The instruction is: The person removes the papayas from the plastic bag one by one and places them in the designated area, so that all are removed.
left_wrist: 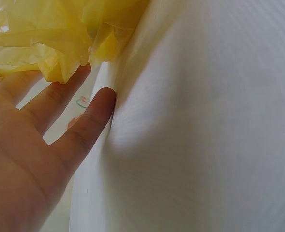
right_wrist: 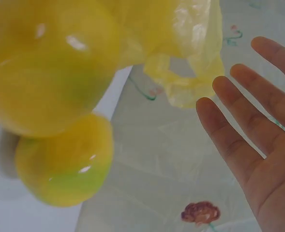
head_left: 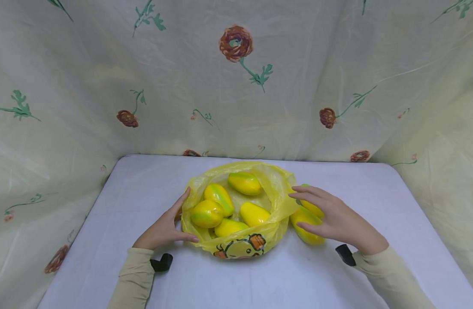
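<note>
A yellow plastic bag (head_left: 277, 234) with a cartoon face on its front sits with its mouth spread wide on the table. Several yellow-green mangoes (head_left: 207, 213) lie inside it. My left hand (head_left: 163, 227) rests against the bag's left side, thumb near the front rim. In the left wrist view the fingers are extended and touch the crinkled plastic (left_wrist: 40, 38). At the bag's right rim my right hand (head_left: 338, 219) hovers with spread fingers, holding nothing. Beneath and beside it, two mangoes (head_left: 306, 227) lie outside the bag; they also appear as large mangoes (right_wrist: 65, 164) in the right wrist view.
A white cloth covers the table (head_left: 228, 283), whose far edge runs just behind the bag. Pale curtains (head_left: 174, 77) with a rust-coloured flower print hang at the back and both sides. Each wrist carries a black strap (head_left: 345, 255) at the sleeve.
</note>
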Demonstrator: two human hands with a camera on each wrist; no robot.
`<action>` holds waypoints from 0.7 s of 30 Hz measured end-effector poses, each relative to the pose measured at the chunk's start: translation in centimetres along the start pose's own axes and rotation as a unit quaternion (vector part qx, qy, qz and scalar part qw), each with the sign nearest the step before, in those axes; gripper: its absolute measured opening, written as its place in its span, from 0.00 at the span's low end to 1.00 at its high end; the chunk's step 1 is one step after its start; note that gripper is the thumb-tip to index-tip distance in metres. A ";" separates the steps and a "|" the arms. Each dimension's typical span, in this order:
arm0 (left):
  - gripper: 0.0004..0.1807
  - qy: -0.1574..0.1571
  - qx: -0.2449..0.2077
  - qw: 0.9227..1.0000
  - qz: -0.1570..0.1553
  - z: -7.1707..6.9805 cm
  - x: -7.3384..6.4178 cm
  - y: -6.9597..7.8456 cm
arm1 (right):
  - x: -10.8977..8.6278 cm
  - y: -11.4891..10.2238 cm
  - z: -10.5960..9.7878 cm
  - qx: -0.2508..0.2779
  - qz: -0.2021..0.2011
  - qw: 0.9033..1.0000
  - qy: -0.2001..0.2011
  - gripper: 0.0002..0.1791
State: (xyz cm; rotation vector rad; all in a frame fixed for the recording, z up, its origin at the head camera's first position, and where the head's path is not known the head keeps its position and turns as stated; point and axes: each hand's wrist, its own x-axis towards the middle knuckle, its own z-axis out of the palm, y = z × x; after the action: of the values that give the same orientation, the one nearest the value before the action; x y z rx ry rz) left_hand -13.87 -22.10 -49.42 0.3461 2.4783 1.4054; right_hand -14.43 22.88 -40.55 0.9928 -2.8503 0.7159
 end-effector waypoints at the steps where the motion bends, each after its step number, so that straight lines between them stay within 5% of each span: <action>1: 0.75 0.000 0.002 1.000 0.001 0.0 0.0 0.0 | 0.3 -0.2 -0.1 0.001 -0.005 1.000 0.000 0.34; 21: 0.75 -0.002 0.002 1.000 0.003 -0.1 0.1 -0.1 | 5.0 -4.2 -0.4 -0.004 -0.086 0.995 -0.047 0.37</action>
State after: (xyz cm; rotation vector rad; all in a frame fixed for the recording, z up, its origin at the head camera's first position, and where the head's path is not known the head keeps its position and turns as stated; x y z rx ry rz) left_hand -14.02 -22.20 -49.50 0.3565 2.4788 1.4000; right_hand -15.94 17.22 -37.53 1.2846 -2.7953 0.6593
